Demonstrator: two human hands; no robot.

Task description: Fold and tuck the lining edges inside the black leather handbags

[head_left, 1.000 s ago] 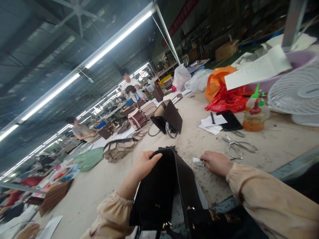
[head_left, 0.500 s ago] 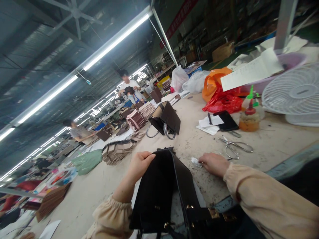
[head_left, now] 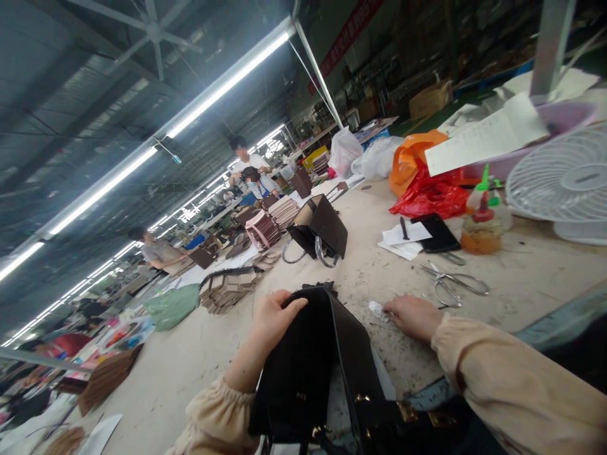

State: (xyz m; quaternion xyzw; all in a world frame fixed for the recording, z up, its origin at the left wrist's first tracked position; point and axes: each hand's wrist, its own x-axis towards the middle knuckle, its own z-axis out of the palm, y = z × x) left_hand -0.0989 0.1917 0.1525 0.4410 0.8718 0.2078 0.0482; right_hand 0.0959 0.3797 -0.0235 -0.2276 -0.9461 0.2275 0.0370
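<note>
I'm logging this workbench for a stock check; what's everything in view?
black handbag: 1, black, near edge, in left hand
white scrap: 1, white, touching right hand
scissors: 1, silver, right of scrap
brown handbag: 1, dark brown, mid-table
phone: 1, black, on white papers
jar: 1, amber, by fan
fan: 1, white, far right
red plastic bag: 1, red, behind phone
orange plastic bag: 1, orange, behind red
table: 1, beige
left hand: 1, gripping black handbag's rim
right hand: 1, on table, touching scrap

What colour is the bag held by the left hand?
The bag is black, with gold-coloured metal fittings; the head view shows it best.
</note>
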